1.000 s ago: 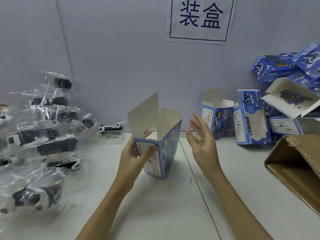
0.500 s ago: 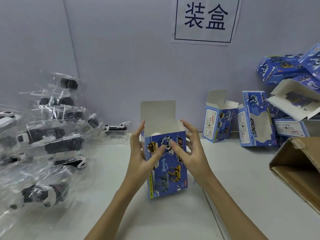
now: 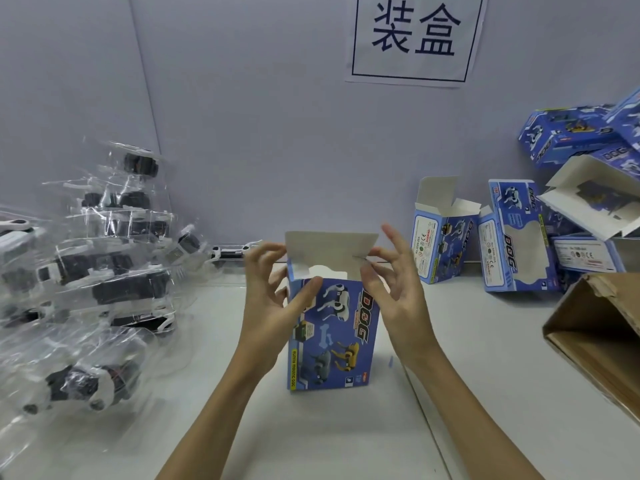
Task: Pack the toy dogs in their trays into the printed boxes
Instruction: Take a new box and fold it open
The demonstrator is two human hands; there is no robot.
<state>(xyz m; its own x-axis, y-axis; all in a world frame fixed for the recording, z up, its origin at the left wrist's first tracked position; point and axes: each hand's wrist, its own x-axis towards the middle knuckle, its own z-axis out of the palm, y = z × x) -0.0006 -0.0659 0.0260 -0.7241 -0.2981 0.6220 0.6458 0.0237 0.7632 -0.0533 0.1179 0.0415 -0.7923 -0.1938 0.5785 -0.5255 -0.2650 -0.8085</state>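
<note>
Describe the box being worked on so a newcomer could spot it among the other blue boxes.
Below the white wall sign, at the middle of the white table, a blue printed DOG box stands upright between the left hand and the right hand. Unlike the blue boxes piled at the right, it stands alone, with both hands at its open top flaps.

We hold a blue printed DOG box (image 3: 332,334) upright on the white table (image 3: 485,358), left hand (image 3: 273,299) gripping its left edge, right hand (image 3: 398,292) pinching the raised top flap (image 3: 329,247). Toy dogs in clear trays (image 3: 100,271) pile at left; more printed boxes (image 3: 512,237) stand at right beside a cardboard carton (image 3: 602,344).
</note>
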